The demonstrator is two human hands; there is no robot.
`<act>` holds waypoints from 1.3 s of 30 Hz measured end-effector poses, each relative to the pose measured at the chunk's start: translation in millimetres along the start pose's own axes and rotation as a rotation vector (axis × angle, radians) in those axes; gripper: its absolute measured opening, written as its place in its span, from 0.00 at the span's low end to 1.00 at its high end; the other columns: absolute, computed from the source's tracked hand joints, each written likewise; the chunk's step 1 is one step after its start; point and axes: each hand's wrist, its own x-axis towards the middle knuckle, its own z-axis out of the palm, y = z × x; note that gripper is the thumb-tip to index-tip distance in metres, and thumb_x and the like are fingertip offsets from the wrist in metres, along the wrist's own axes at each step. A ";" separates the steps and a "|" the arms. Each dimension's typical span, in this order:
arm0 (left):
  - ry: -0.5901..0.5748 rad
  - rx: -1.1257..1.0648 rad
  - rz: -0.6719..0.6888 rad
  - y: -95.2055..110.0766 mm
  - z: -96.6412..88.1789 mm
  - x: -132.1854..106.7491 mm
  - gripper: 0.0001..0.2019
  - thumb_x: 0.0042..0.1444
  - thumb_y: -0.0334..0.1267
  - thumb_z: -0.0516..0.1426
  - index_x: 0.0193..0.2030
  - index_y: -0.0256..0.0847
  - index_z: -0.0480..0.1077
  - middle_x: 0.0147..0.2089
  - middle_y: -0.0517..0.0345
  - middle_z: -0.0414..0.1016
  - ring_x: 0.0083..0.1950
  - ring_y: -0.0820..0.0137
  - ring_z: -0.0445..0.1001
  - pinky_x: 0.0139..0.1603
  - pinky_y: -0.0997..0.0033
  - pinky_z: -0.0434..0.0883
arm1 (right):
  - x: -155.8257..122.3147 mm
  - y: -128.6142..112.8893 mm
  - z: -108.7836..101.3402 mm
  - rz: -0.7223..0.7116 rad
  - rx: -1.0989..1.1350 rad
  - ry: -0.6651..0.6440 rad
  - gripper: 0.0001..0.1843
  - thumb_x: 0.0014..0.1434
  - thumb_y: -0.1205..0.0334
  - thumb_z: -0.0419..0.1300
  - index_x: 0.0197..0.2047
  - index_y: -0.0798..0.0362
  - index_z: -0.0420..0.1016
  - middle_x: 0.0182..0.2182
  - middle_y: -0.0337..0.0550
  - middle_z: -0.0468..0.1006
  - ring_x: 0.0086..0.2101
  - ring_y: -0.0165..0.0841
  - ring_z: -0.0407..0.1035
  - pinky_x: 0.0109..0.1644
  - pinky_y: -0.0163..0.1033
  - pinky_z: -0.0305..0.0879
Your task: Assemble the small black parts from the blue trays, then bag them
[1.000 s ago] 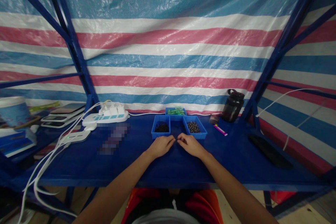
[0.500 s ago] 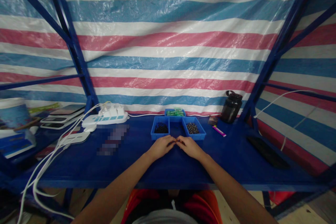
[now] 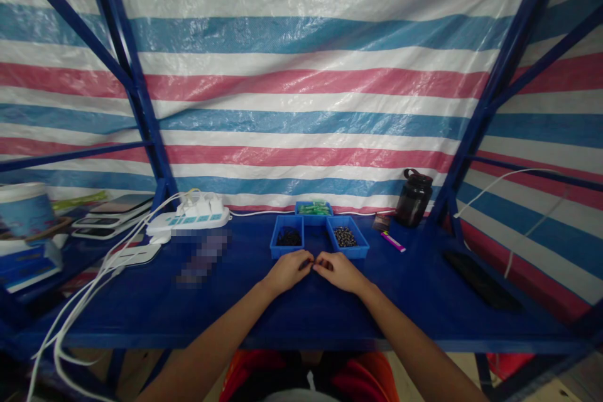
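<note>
My left hand (image 3: pixel 288 272) and my right hand (image 3: pixel 343 272) are almost fingertip to fingertip above the blue table. The fingers of both are curled into a pinch; whatever lies between them is too small to make out. Just beyond my left hand stands a blue bin (image 3: pixel 274 245) with thin black stringy pieces (image 3: pixel 288 237) in it. Beyond my right hand, another blue bin (image 3: pixel 362 247) has many small black and silvery pieces (image 3: pixel 345 237). Behind these two, a third blue bin (image 3: pixel 313 220) contains green and clear packets (image 3: pixel 315 208).
A white power strip (image 3: pixel 191 220) with plugs and cables lies at the left, near stacked phones (image 3: pixel 113 217) and a blue cup (image 3: pixel 26 210). On the right are a dark bottle (image 3: pixel 414 200), a purple-and-white packet (image 3: pixel 392 241) and a flat black object (image 3: pixel 480 279). Blue frame posts (image 3: pixel 494 88) rise at both sides.
The view has tilted up a little, so the table things sit lower in it. My fingertips have shifted slightly and stay close together. The bins look unchanged.
</note>
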 end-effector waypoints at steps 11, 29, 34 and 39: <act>0.018 0.056 -0.001 0.2 5.6 -0.1 0.08 0.61 0.35 0.51 0.43 0.41 0.70 0.36 0.57 0.73 0.37 0.69 0.72 0.39 0.74 0.65 | -0.1 -1.7 -4.0 -0.025 -0.049 0.045 0.11 0.63 0.64 0.50 0.33 0.53 0.73 0.26 0.36 0.74 0.27 0.29 0.68 0.32 0.32 0.56; 0.015 0.006 0.154 1.3 2.7 -1.3 0.10 0.64 0.37 0.50 0.47 0.43 0.70 0.42 0.57 0.74 0.42 0.71 0.72 0.43 0.76 0.66 | 1.7 11.0 1.8 -0.097 -0.122 0.009 0.09 0.59 0.64 0.57 0.27 0.54 0.72 0.25 0.38 0.75 0.27 0.29 0.68 0.32 0.32 0.56; 0.015 0.060 0.058 -1.2 1.9 -0.5 0.09 0.62 0.36 0.52 0.47 0.43 0.70 0.39 0.59 0.75 0.38 0.71 0.73 0.39 0.76 0.65 | 1.0 9.1 -2.8 -0.039 -0.077 0.021 0.08 0.59 0.63 0.57 0.30 0.53 0.74 0.25 0.37 0.75 0.27 0.29 0.68 0.31 0.31 0.56; -0.020 0.127 -0.058 -3.3 1.6 0.2 0.08 0.61 0.38 0.52 0.45 0.44 0.70 0.33 0.61 0.75 0.33 0.70 0.73 0.33 0.76 0.62 | 0.9 0.3 -6.6 -0.031 -0.034 0.078 0.08 0.60 0.62 0.56 0.32 0.53 0.75 0.27 0.38 0.77 0.28 0.29 0.69 0.33 0.32 0.58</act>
